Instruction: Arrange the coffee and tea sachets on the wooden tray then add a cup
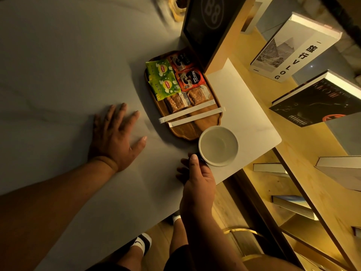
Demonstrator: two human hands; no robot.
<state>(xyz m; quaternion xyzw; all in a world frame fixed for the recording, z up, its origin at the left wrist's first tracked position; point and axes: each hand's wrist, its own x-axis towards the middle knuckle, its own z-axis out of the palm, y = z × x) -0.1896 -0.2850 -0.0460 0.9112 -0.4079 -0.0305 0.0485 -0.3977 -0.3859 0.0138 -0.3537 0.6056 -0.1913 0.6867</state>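
A wooden tray (182,132) lies on the grey table. On it are two green tea sachets (163,80), two red coffee sachets (188,77), two brown biscuit packs (186,99) and two long white stick sachets (192,114) laid across its near part. My right hand (197,178) grips an empty white cup (218,145) by its near side, thumb on the rim; the cup sits just at the tray's near end. My left hand (115,137) rests flat on the table to the left of the tray, fingers spread.
A dark framed sign (207,26) stands just behind the tray. To the right, wooden shelves (304,145) hold several books, among them a white one (293,49) and a black one (320,102). The table edge (254,163) runs close to the cup. My feet show below.
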